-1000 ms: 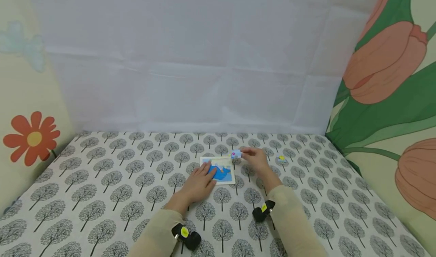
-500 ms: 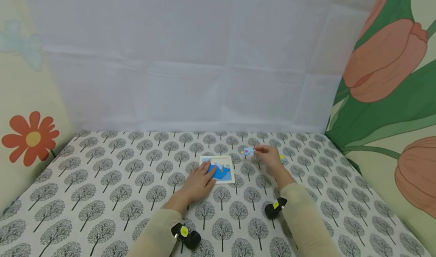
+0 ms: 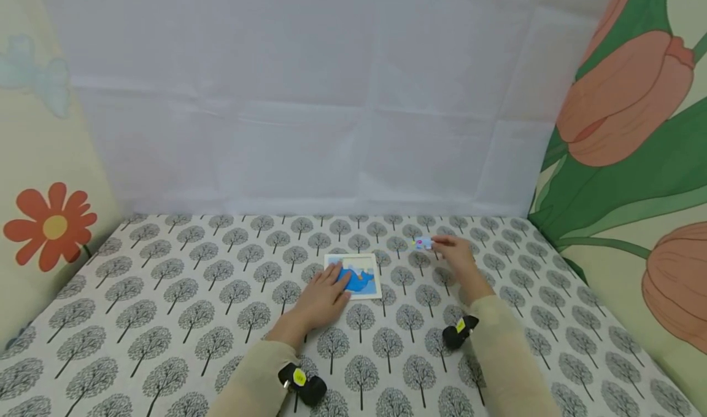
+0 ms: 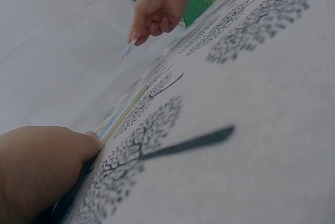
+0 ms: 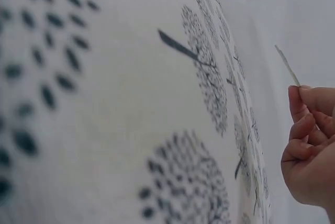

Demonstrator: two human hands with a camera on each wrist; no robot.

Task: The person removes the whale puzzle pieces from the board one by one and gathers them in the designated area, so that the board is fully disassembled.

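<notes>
My left hand (image 3: 323,297) lies with fingers spread over the left side of a flat, white-framed picture puzzle (image 3: 361,280) showing a blue whale. A pale patch shows along the puzzle's upper part. To the right, my right hand (image 3: 456,258) pinches a small, light-blue puzzle piece (image 3: 423,244) with pink and yellow marks between thumb and fingertips. The right wrist view shows that piece (image 5: 288,66) edge-on as a thin sliver, raised above the cloth. In the left wrist view, the puzzle's edge (image 4: 125,113) runs out beyond my left thumb (image 4: 91,143).
A white cloth with printed trees (image 3: 221,337) covers the table. Behind it hangs a white sheet (image 3: 309,128). Flower-patterned panels stand at the left (image 3: 55,226) and right (image 3: 624,177). A black wrist camera sits on each sleeve (image 3: 251,374).
My right hand has carried the puzzle piece rightward, away from the framed puzzle. The small yellow-marked thing seen earlier at the right is now hidden behind that hand. My left hand stays put.
</notes>
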